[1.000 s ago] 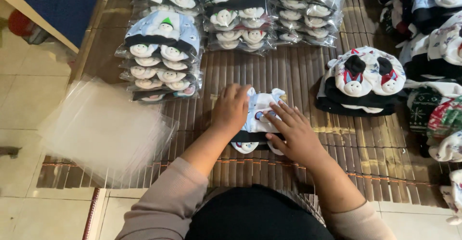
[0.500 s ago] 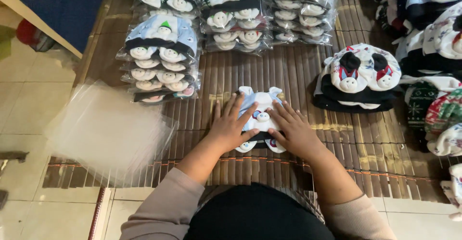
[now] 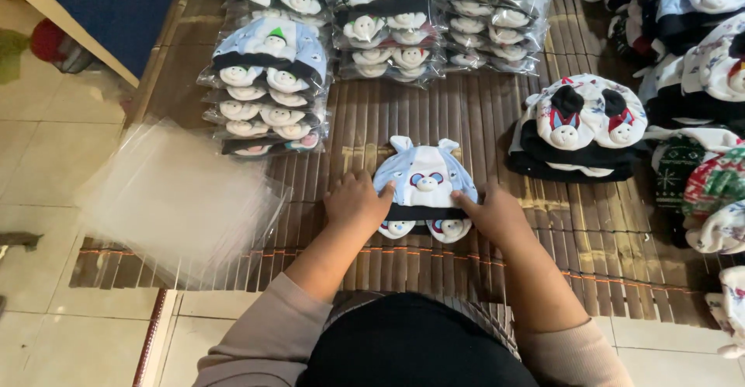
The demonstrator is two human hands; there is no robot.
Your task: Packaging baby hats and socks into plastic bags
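Head view, slatted bamboo mat (image 3: pixel 434 123) over pale tiled floor (image 3: pixel 46 146), both hands open, flat beside baby hat (image 3: pixel 424 179).

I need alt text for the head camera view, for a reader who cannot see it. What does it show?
Two bare hands, left hand and right hand, press the sides of a light blue baby hat set lying on a slatted bamboo mat. Bagged hat stacks lie beyond, clear plastic bags lie left, and unbagged hats lie right.

Single head-worn view, looking steeply down from above and close in, facing forward over the slatted mat (image 3: pixel 466 115) on the floor, own forearms entering from the bottom edge.
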